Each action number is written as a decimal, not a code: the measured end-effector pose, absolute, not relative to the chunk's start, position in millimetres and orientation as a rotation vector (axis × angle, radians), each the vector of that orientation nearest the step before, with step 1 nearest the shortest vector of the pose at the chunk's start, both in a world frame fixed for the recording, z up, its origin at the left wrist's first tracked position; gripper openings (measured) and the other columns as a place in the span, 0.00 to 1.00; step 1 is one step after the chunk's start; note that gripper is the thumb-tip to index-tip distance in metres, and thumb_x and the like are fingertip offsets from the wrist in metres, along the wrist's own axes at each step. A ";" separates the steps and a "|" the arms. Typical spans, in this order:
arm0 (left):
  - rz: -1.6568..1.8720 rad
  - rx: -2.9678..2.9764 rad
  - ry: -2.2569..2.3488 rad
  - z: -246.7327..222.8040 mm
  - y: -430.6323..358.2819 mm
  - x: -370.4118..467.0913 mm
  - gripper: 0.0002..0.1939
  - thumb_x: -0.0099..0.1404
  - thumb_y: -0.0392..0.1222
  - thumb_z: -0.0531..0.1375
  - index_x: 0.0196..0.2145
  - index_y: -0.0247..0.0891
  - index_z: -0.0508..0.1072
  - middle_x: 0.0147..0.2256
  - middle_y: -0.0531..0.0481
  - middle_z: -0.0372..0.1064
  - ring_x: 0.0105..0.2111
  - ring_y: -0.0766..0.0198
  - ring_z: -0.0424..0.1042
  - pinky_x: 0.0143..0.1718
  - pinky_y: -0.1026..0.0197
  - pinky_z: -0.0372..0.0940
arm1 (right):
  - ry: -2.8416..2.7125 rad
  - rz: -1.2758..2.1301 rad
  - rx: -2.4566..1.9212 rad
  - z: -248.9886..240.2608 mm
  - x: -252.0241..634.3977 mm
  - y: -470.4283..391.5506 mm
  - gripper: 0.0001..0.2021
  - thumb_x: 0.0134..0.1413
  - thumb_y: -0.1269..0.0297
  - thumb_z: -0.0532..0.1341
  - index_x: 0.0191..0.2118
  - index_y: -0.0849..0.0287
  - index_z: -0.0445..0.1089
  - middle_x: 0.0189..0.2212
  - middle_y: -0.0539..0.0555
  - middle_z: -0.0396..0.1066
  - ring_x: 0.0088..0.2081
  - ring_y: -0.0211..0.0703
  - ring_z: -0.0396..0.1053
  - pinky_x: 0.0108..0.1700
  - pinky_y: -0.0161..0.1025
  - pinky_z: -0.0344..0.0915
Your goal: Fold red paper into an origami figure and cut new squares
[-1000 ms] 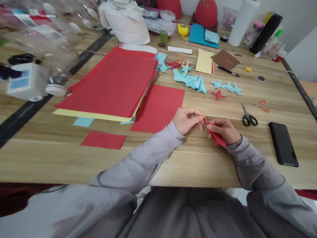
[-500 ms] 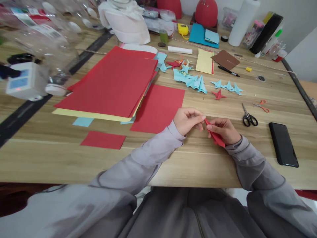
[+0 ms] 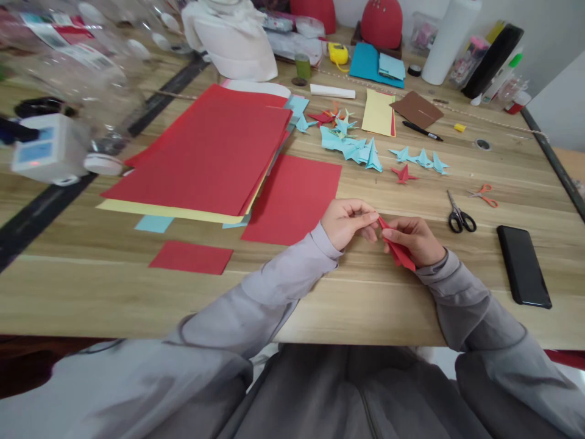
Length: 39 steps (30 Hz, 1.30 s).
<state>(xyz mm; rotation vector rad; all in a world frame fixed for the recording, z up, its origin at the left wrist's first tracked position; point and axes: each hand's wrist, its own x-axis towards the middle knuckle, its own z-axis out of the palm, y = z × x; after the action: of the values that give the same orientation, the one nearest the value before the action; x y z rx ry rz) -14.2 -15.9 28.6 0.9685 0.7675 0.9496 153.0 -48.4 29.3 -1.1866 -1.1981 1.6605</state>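
Observation:
A narrow, folded piece of red paper [image 3: 402, 256] is held between both hands above the front part of the table. My right hand [image 3: 414, 239] is closed on its middle, thumb on top, with the wider end hanging below the fingers. My left hand [image 3: 350, 222] pinches the thin upper tip between thumb and forefinger. Beyond the hands lies a small red paper crane [image 3: 403, 175], with a row of light-blue cranes [image 3: 423, 159] behind it. To the left of my left hand is a flat red sheet [image 3: 292, 201].
Black-handled scissors [image 3: 460, 216], small orange scissors [image 3: 484, 196] and a phone [image 3: 524, 266] lie on the right. A stack of large red sheets [image 3: 205, 152] and a small red rectangle [image 3: 191, 257] cover the left. Plastic bottles [image 3: 73, 67] stand at the far left.
Almost nothing differs. Both hands keep their hold on the folded red paper, with only a very slight shift of the fingers.

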 end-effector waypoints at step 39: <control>1.018 1.194 0.779 24.0 -18.7 -12.2 0.22 0.53 0.56 0.66 0.21 0.33 0.67 0.15 0.53 0.67 0.14 0.70 0.67 0.17 0.67 0.64 | -1.217 1.685 -1.150 27.0 152.2 -48.4 0.14 0.40 0.55 0.71 0.25 0.62 0.74 0.15 0.50 0.72 0.15 0.30 0.64 0.18 0.27 0.58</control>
<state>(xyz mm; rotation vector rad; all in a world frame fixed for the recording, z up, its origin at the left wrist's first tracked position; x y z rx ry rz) -12.2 -18.7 24.0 1.1938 0.7786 1.0182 152.2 -48.4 27.0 -1.1502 -1.2165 1.6851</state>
